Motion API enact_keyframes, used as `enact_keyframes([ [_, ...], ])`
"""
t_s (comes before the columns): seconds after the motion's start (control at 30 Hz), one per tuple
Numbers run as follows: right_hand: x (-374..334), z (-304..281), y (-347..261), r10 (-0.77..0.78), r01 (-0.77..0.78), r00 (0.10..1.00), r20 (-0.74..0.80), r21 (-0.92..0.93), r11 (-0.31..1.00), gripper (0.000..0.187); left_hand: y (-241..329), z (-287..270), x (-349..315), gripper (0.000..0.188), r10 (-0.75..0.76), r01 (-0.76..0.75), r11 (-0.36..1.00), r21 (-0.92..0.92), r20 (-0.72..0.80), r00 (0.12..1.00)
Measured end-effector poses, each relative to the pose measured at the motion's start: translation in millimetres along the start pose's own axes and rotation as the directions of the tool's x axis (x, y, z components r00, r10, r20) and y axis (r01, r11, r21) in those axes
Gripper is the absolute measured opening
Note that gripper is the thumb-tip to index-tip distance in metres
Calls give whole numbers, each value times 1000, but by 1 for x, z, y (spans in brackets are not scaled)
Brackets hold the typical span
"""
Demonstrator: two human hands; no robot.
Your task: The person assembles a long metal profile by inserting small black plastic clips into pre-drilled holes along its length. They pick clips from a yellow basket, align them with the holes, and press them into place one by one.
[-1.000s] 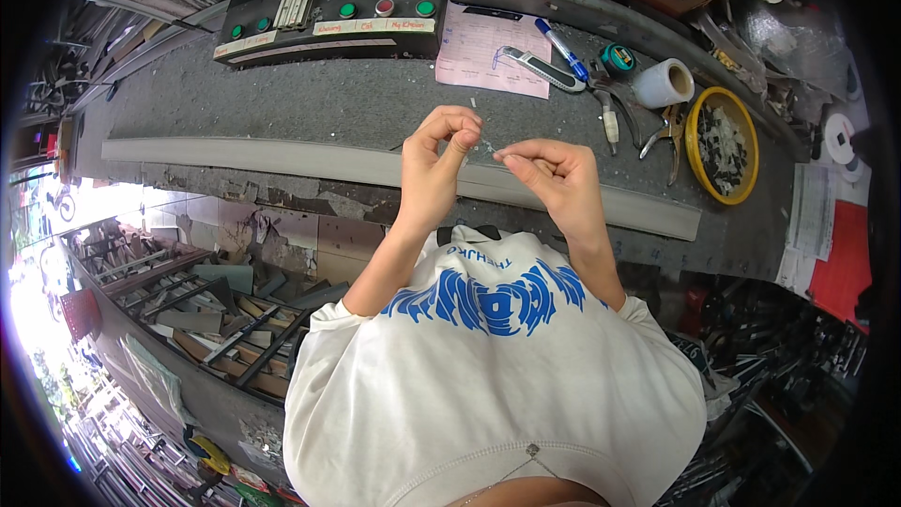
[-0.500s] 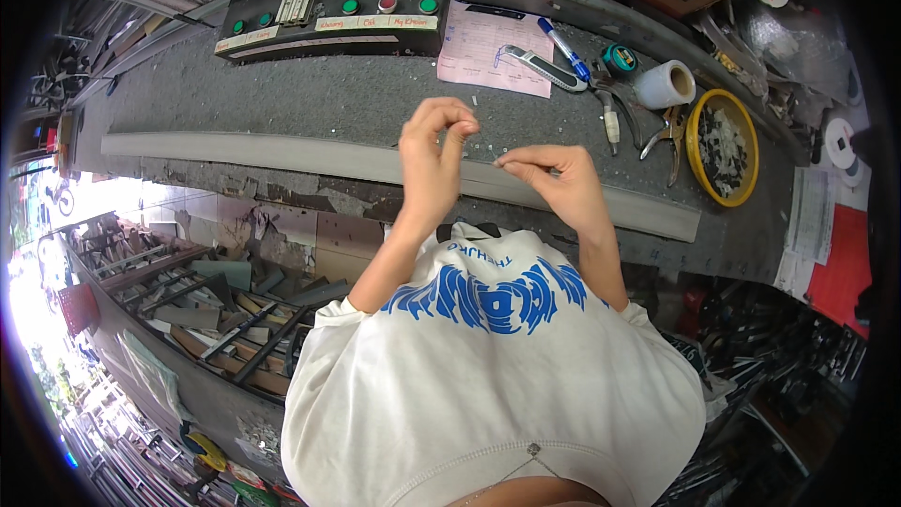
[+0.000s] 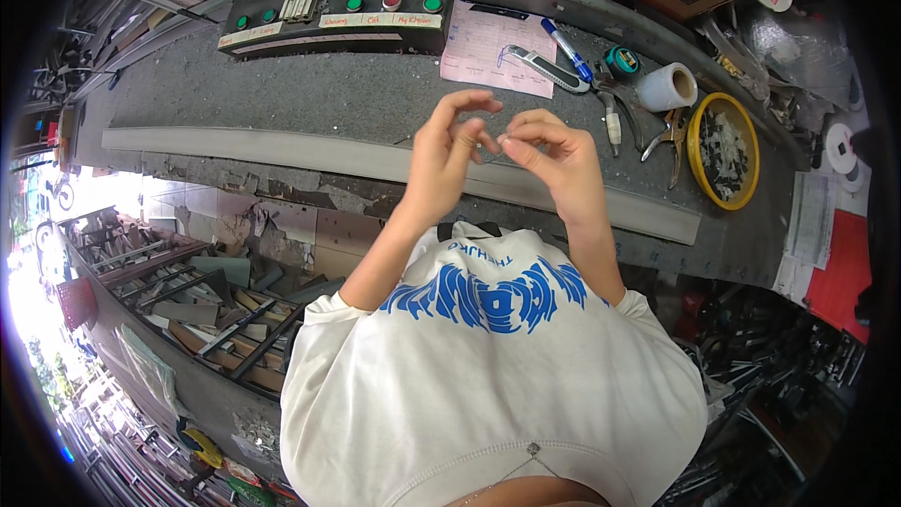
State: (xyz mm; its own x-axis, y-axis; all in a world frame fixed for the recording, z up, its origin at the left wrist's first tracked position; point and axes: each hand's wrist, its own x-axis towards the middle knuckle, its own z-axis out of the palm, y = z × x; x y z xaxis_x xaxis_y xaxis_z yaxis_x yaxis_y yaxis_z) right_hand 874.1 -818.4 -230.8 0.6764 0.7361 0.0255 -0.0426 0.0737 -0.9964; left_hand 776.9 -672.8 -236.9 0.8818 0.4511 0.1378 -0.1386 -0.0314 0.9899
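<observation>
Over the workbench (image 3: 282,94), both my hands are raised close together above a long grey metal strip (image 3: 310,153). My left hand (image 3: 443,152) is loosely curved, its index finger lifted away from the thumb. Its lower fingertips come near those of my right hand (image 3: 563,161). Thumb and forefinger of that right hand are pinched together; whatever lies between them is too small to make out. Part of the strip is hidden behind my hands and wrists.
A black control box (image 3: 338,38) with green and red buttons stands at the back. Farther right are a pink paper sheet (image 3: 479,66), utility knife (image 3: 544,68), marker (image 3: 566,47), tape measure (image 3: 621,61), pliers (image 3: 668,136), white roll (image 3: 668,87) and yellow basket (image 3: 694,145) of small pieces.
My right hand has moved up and left, bringing its pinched fingertips close to my left hand. The left index finger has lifted away from the thumb.
</observation>
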Motion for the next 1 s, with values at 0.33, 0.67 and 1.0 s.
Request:
enact_keyframes([
  [0.33,-3,-15,1,322,-617,774,546,532,580,16,7,-22,7,22,547,-628,581,518,323,772],
  [0.67,-7,4,-1,222,-363,923,314,518,774,13,-12,-18,-5,25,-3,308,655,-690,405,914],
  [1.0,-2,-9,-5,294,-399,893,341,296,868,13,-16,-11,-6,15,18,-9,998,-54,174,985],
])
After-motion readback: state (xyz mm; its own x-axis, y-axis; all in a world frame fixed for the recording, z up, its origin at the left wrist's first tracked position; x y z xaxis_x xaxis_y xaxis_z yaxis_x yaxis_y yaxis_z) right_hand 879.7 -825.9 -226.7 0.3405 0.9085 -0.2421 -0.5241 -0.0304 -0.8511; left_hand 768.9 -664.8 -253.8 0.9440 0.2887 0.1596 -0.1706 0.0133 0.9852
